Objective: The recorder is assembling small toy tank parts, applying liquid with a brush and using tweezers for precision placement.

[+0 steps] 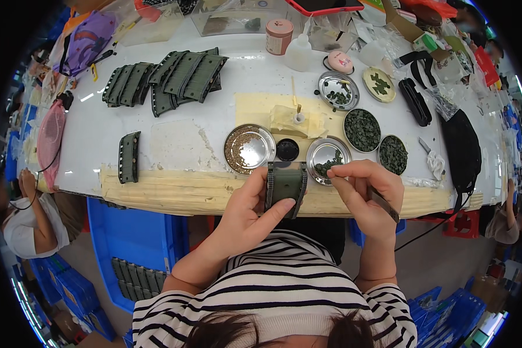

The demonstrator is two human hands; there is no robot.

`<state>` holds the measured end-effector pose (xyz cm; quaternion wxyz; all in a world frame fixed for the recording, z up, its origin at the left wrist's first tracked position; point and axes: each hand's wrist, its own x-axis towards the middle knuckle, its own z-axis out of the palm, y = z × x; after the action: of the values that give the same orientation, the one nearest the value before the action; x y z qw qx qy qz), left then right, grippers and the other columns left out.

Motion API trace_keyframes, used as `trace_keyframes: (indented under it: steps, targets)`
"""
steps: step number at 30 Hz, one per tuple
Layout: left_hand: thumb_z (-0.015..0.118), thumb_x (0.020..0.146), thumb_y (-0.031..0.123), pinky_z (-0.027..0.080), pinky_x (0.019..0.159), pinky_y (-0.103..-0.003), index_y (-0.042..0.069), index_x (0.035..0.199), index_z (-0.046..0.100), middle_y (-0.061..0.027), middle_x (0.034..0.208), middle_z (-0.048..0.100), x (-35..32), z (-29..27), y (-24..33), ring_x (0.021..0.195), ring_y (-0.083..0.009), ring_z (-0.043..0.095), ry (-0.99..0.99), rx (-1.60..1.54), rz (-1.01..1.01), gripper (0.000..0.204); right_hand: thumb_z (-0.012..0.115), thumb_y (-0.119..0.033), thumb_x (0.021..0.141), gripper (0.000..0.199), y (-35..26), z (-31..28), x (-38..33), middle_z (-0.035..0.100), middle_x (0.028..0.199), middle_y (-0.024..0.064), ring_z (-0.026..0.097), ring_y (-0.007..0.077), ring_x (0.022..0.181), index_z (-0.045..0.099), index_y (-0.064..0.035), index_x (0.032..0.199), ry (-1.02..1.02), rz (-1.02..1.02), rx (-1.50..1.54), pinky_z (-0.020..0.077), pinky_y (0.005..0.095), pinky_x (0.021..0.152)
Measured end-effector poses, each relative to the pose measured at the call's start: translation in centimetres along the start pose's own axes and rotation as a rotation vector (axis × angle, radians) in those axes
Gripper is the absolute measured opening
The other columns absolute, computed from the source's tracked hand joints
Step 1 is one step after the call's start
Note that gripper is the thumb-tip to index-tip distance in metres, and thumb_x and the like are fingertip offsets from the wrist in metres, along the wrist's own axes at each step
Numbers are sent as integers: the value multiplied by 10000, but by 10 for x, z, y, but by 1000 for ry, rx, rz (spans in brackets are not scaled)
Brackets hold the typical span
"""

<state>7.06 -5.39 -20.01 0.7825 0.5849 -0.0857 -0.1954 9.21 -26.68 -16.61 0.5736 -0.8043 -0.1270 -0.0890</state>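
Observation:
My left hand (250, 210) is closed around a dark green, curved plastic piece (286, 184) with ribbed side edges, its thumb lying across the lower part. My right hand (370, 194) has thumb and forefinger pinched together at the near rim of a round metal dish (347, 149) with small dark green bits (329, 164) in it. A slim dark metal tool (384, 206), like tweezers, is tucked in the right palm. Whether the fingertips pinch a green bit is too small to tell. A small black cup (287, 149) stands just beyond the held piece.
A metal dish of brown grains (234, 152) stands at left, two tins of green bits (362, 130) (392, 155) at right. Similar green pieces (191, 75) are stacked far left; one (129, 157) lies alone. A white squeeze bottle (298, 53) stands behind. Blue bins (101, 232) sit below the table.

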Motion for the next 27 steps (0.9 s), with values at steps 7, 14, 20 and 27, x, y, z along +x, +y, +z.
trace_keyframes:
  steps: [7,14,20,27]
  targets:
    - [514,925,-32,495,917,-319,-25,1314,375,-154,1152,598,-1,3,-3,1050,-192,609,-63,39,26,413,723,63,721,194,-9,8,2,670,770,73,533,111,543,701,-30,890,-10,-192,-197,393,224,468]
    - [532,920,-25,484,914,-294,-37,1286,404,-132,1112,612,-3,0,0,1038,-166,604,-57,165,-16,388,713,72,732,206,-7,8,2,670,793,99,631,172,640,697,-15,917,-10,-190,-198,475,245,543]
    - [536,921,-18,470,914,-284,-46,1260,431,-123,1111,612,-3,-1,2,1030,-153,599,-69,306,-26,357,706,84,734,212,-7,8,5,662,815,93,633,168,653,702,-26,915,-56,-220,-186,470,239,540]
    - [533,920,-14,466,916,-281,-44,1277,426,-120,1112,611,-3,0,6,1033,-148,590,-80,207,-84,373,727,72,711,206,-3,7,3,673,800,42,444,52,501,707,-38,883,-26,-103,-111,321,193,436]
